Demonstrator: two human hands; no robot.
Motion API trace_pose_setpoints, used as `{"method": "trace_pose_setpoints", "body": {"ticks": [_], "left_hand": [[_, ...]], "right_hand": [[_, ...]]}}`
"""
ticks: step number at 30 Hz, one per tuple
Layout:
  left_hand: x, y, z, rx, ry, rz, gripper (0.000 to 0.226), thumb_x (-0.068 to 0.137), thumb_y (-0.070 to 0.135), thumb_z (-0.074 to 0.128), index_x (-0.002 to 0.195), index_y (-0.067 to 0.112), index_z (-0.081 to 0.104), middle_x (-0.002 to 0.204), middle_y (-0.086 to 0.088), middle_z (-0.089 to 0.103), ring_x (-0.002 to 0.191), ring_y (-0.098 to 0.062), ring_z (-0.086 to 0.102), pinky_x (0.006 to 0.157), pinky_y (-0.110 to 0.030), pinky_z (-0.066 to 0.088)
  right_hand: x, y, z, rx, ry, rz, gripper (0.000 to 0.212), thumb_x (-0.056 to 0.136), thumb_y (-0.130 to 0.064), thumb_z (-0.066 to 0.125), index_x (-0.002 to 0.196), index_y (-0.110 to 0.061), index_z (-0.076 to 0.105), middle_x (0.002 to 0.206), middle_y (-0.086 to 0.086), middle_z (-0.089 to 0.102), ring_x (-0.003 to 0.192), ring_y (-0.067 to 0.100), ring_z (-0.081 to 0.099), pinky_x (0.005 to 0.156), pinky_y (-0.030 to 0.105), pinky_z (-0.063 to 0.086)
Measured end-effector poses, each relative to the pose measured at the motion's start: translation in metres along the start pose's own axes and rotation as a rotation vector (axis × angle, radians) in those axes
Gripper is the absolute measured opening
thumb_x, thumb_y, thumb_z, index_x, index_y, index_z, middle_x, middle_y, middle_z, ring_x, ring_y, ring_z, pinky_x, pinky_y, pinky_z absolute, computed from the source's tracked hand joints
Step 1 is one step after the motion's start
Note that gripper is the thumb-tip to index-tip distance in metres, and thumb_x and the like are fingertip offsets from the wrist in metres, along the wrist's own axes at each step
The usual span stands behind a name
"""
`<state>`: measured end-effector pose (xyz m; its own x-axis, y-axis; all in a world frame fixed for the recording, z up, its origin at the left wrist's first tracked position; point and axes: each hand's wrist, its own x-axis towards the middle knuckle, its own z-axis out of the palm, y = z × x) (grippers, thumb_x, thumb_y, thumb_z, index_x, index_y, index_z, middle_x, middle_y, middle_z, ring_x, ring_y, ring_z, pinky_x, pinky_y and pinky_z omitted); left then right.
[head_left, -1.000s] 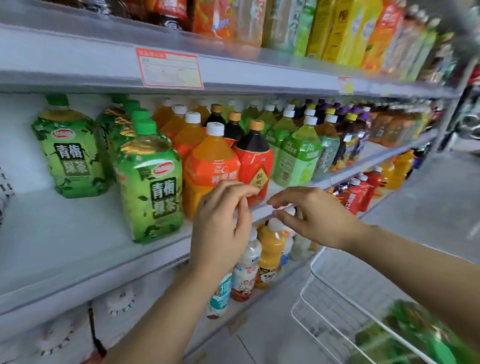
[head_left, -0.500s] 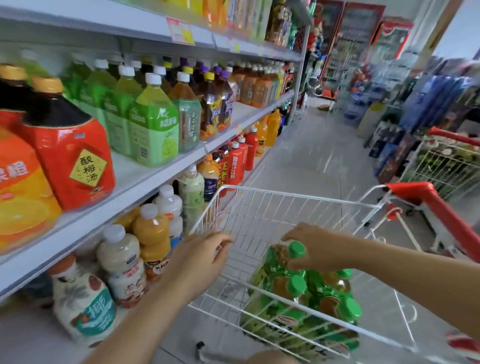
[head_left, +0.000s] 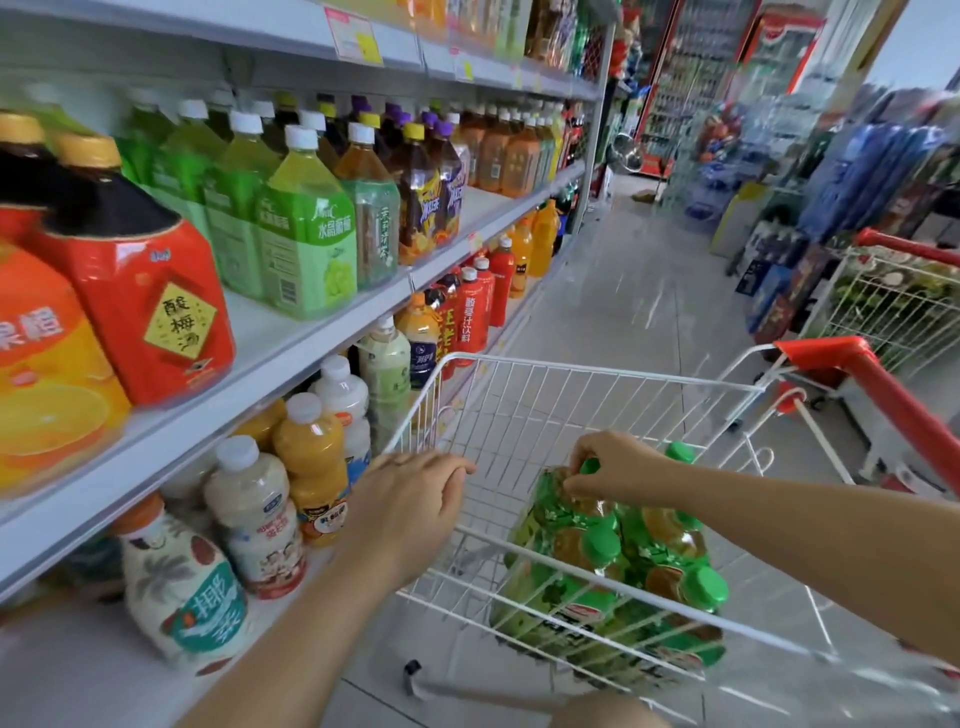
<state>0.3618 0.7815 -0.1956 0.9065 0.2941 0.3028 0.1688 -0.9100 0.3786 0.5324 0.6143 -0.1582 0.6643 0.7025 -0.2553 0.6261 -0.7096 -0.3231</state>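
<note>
The right hand (head_left: 613, 470) has settled lower, fingertips pinching one green cap (head_left: 589, 464). The left hand (head_left: 410, 504) hovers loosely curled and empty. Four green-capped bottles (head_left: 561, 592) lie in one cart (head_left: 597, 370).

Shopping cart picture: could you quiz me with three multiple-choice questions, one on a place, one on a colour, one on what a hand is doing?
1. Where do the green-capped bottles lie?
A. on the top shelf
B. in the white wire cart
C. on the floor
2. What colour is the cart handle?
A. red
B. blue
C. black
3. What is the right hand doing?
A. hanging free
B. pushing the handle
C. gripping a bottle top
Answers: 1 B, wire mesh surrounds them; 2 A, the bar is plainly red; 3 C, its fingers curl round a green cap.
</note>
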Motion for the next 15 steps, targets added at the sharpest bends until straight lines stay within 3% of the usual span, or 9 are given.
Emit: {"method": "trace_pose_setpoints", "body": {"ticks": [4,7,9,12,15], "left_hand": [[0.003,-0.005,-0.013,-0.217,-0.089,-0.051,0.027,0.098,0.034,0.043,0.120,0.034,0.058,0.115,0.020,0.062,0.103,0.003,0.056,0.087,-0.019,0.044],[0.003,0.001,-0.036,-0.559,-0.090,-0.135,0.023,0.097,0.030,0.048,0.118,0.038,0.052,0.117,0.017,0.057,0.103,0.004,0.053,0.076,-0.007,0.043],[0.002,0.007,-0.059,-0.663,0.044,-0.123,0.023,0.095,0.034,0.049,0.117,0.044,0.047,0.120,0.018,0.054,0.105,0.006,0.052,0.078,-0.005,0.040],[-0.010,0.014,-0.101,-0.663,0.218,-0.050,0.033,0.087,0.052,0.049,0.118,0.050,0.037,0.125,0.020,0.047,0.111,0.010,0.045,0.089,-0.006,0.035],[-0.032,0.014,-0.137,-0.560,0.321,0.001,0.055,0.081,0.060,0.056,0.127,0.055,0.025,0.130,0.032,0.033,0.122,0.018,0.030,0.092,-0.002,0.027]], "right_hand": [[-0.006,-0.036,-0.036,0.052,0.186,-0.074,0.008,0.082,-0.025,0.067,0.082,-0.019,0.062,0.076,-0.008,0.057,0.061,0.004,0.052,0.045,0.008,0.035],[-0.024,-0.072,-0.080,0.030,0.384,-0.231,0.004,0.079,-0.018,0.068,0.080,-0.019,0.064,0.084,-0.003,0.062,0.072,0.011,0.056,0.057,0.012,0.041],[-0.041,-0.101,-0.102,0.018,0.481,-0.377,0.007,0.078,-0.014,0.068,0.078,-0.019,0.064,0.084,-0.002,0.064,0.074,0.009,0.057,0.064,0.015,0.044],[-0.062,-0.146,-0.120,0.098,0.566,-0.561,0.016,0.076,-0.010,0.070,0.073,-0.023,0.062,0.073,-0.012,0.061,0.068,-0.004,0.057,0.061,0.006,0.041],[-0.070,-0.188,-0.127,0.237,0.505,-0.662,0.014,0.077,-0.009,0.071,0.074,-0.021,0.064,0.072,-0.004,0.066,0.063,0.006,0.061,0.057,0.015,0.048]]}}
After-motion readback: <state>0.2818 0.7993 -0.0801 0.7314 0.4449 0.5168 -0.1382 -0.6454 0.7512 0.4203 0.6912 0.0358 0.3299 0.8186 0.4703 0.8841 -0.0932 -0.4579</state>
